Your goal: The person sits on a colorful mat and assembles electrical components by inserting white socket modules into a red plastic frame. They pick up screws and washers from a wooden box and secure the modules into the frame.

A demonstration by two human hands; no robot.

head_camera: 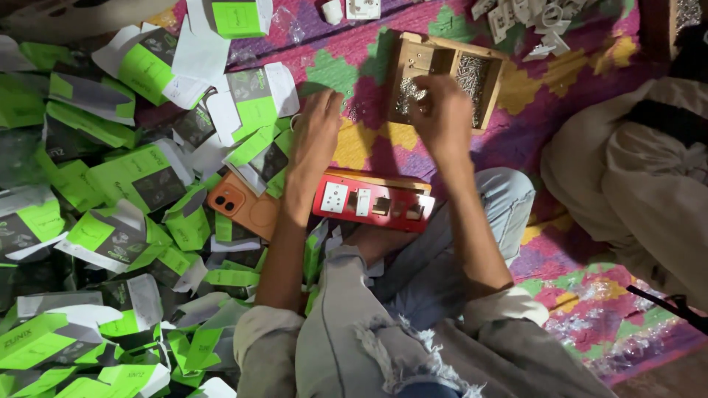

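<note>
The right hand (442, 118) is down over the wooden box (445, 77), fingers bunched together in the left compartment among the small metal screws (410, 96); it looks to be pinching some, though the fingertips are hidden and I cannot tell for sure. The left hand (316, 136) lies just left of the box, fingers loosely spread and pointing away, palm down on the patterned mat (369, 140), holding nothing that shows. Near to both wrists, a red switch board (372, 203) with a white socket and switches rests across the person's knee. An orange phone (243, 206) lies just left of the board, partly under the left forearm. Further left, green and white cardboard packets (110, 214) are heaped over the floor. At the far edge sit white plastic parts (531, 22). To the right lies a beige cloth bundle (634, 177).
</note>
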